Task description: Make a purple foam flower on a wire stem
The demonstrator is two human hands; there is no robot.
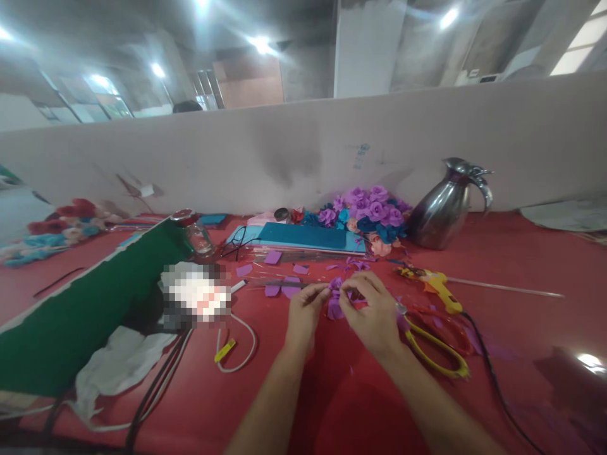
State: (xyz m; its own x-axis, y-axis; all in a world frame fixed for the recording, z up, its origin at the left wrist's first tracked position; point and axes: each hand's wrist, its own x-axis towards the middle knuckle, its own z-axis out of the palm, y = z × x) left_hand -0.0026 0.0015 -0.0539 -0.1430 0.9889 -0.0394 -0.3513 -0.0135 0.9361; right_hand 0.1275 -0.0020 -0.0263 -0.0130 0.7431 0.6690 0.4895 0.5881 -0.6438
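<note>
Head view is showing the left hand (303, 313) and right hand (372, 313) pinching a purple paper flower (336, 297) together above the red table (332, 392), beside yellow scissors (434, 344).

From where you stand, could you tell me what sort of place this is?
Probably a craft workbench for handmade flowers: the hands shape a purple paper flower, with a glue gun, scissors and finished flowers nearby.

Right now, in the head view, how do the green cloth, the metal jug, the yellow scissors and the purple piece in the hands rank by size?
1. Green cloth, though it lies nearer the camera.
2. Metal jug.
3. Yellow scissors, looking only slightly smaller than the jug.
4. Purple piece, pinched between both hands.
</note>
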